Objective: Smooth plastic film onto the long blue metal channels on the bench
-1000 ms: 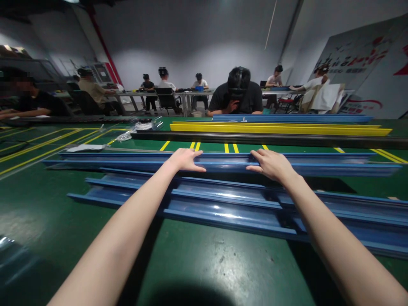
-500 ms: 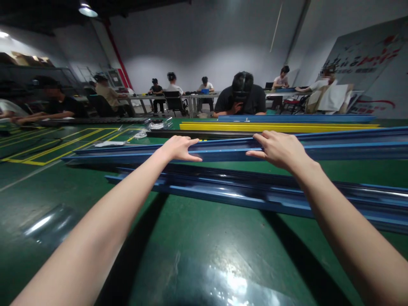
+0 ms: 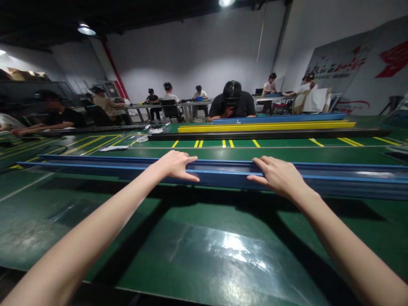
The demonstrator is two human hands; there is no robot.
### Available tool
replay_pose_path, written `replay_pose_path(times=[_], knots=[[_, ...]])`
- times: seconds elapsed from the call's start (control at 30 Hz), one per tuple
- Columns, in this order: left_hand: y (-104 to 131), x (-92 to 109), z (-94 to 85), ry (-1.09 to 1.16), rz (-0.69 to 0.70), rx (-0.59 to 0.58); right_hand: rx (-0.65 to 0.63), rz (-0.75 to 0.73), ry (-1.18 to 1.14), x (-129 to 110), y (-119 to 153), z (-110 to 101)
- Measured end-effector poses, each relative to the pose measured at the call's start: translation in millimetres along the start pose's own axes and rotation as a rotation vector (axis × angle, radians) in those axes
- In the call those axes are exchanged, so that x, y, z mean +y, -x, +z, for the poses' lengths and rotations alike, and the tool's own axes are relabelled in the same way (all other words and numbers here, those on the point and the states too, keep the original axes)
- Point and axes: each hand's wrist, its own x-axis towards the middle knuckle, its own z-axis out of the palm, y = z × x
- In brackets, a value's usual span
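Head view, the only 1. Long blue rail (image 3: 223,178) lies crosswise over the green table (image 3: 287,142), its right end running out of view. Shadow falls under its near wall; cannot tell whether the rail is resting on the table or lifted.

Left hand (image 3: 174,165): holding the long blue rail, thumb along the near wall, fingers over the far rim. Right hand (image 3: 282,173): same grip, farther right along the rail, thumb pointing back toward the left hand. A stretch of rail shows between the 2 hands.

Near side of the long blue rail: clear plastic sheet (image 3: 229,255), shiny, flat on the table.

Far side of the rail, in order outward: strips of yellow tape (image 3: 256,143), black rail (image 3: 255,135), yellow rail (image 3: 261,127), far blue rail (image 3: 287,118). White sheet (image 3: 114,148) just beyond the rail's left part. Beyond all the rails, 1 person in a dark shirt (image 3: 245,106), head bowed, hand near face.
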Motion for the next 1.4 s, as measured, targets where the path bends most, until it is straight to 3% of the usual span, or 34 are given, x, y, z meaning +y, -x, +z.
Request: replay_pose_path(times=[0.2, 0.43, 1.07, 1.4], knots=[[13.8, 31.7, 19.4, 0.038, 0.094, 0.003, 0.0, 0.001, -0.043, -10.3, 49.2, 16.5], [15.7, 51.9, 44.1, 0.081, 0.128, -0.002, -0.023, -0.009, -0.06, -17.2, 74.3, 40.4], [4.7, 47.7, 79.3, 0.115, 0.12, -0.035, -0.06, 0.018, -0.083, -29.6, 68.8, 59.4], [12.6, 56.1, 93.7, 0.213, -0.102, 0.061, -0.133, 0.051, -0.183, -22.6, 60.5, 61.7]])
